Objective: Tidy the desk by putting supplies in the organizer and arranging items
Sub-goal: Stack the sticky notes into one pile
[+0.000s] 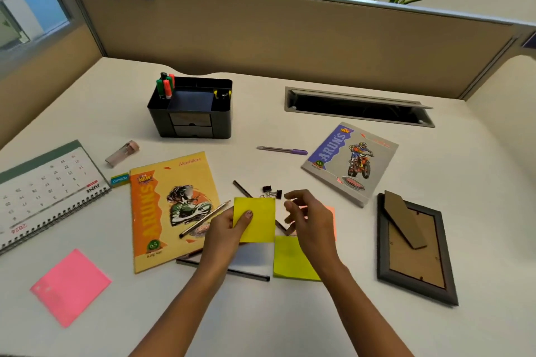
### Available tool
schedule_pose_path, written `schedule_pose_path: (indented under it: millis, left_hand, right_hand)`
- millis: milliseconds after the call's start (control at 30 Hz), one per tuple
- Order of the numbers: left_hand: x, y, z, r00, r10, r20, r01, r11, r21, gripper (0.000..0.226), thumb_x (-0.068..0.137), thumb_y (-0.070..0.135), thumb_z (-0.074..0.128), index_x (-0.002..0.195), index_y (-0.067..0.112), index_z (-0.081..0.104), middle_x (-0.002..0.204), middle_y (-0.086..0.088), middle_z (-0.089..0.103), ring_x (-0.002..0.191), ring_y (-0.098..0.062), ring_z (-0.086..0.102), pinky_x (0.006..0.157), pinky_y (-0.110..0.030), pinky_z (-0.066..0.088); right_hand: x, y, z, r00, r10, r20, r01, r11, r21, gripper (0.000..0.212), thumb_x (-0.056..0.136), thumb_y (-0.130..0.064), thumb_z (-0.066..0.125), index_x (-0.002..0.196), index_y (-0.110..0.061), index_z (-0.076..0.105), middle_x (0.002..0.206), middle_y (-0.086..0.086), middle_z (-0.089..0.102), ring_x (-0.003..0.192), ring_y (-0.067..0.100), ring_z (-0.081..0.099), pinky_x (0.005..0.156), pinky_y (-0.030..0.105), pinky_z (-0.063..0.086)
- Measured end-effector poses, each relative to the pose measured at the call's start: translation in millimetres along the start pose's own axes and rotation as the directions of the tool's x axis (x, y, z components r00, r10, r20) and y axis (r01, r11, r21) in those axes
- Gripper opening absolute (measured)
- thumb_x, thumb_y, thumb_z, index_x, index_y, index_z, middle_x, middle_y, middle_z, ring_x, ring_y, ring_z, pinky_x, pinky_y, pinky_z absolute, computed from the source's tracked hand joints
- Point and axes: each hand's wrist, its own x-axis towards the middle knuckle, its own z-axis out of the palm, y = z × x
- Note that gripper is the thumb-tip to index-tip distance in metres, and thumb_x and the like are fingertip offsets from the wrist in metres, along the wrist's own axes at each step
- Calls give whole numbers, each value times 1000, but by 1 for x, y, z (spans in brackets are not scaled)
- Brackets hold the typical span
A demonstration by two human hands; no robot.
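My left hand point(229, 229) pinches a yellow sticky-note pad point(258, 219) just above the desk, thumb on its face. My right hand point(310, 219) hovers beside the pad with loosely curled fingers, holding nothing. Under it lie a second yellow pad point(291, 259) and an orange pad point(330, 211), partly hidden. The black organizer point(191, 109) stands at the back with markers point(166, 85) in its left slot. Loose on the desk are binder clips point(272, 191), a purple pen point(282, 150), pencils point(203, 219) and a black pen point(249, 274).
A yellow notebook point(162, 206) lies left of my hands, a grey notebook point(352, 159) to the right. A picture frame point(414, 246) lies face down at right. A desk calendar point(43, 191), pink sticky pad point(71, 285), eraser point(119, 180) and stapler-like case point(121, 153) sit left. A cable slot point(356, 109) opens behind.
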Motion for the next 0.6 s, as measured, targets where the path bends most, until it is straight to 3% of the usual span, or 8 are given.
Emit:
schedule_pose_path:
  millis: [100,233,367,467,600]
  left_hand:
    - [-8,-5,5,999,-26,-42,25,999,-23,15,92,23,56,81,23,66,91,-19,70,90,-40,65,82,-59,51]
    - [-21,-8,12,997,-42,-58,38,997,-72,14,93,21,54,85,21,66,91,-11,70,89,-32,65,83,-51,52]
    - [-30,-11,18,998,-27,-59,23,997,-68,13,94,22,53,88,20,64,78,1,65,74,-16,61,66,-31,49]
    - [-33,-13,17,998,-28,-48,25,998,-60,14,94,25,51,96,18,63,81,3,64,76,-13,61,64,-25,45]
    - [-33,-11,15,999,-23,-33,22,1000,-21,13,96,24,49,92,16,59,72,8,57,65,-5,55,57,-16,41]
  right_hand:
    - [13,22,-24,998,-46,-38,35,966,-255,23,87,-2,63,107,-14,64,101,5,67,85,14,64,73,13,47]
    - [32,48,-47,983,92,157,10,834,-552,54,79,-5,72,129,-12,54,134,10,51,125,26,42,101,30,33]
    - [31,61,-56,945,134,300,102,749,-655,65,76,-10,73,135,-9,45,137,11,45,126,27,36,100,31,32]
    - [29,65,-57,958,117,262,97,727,-680,64,74,-13,75,131,-10,47,130,11,47,119,28,40,93,33,36]
    - [32,62,-57,953,263,150,-42,605,-795,58,78,-25,73,129,-12,47,125,13,47,119,31,39,93,34,36]
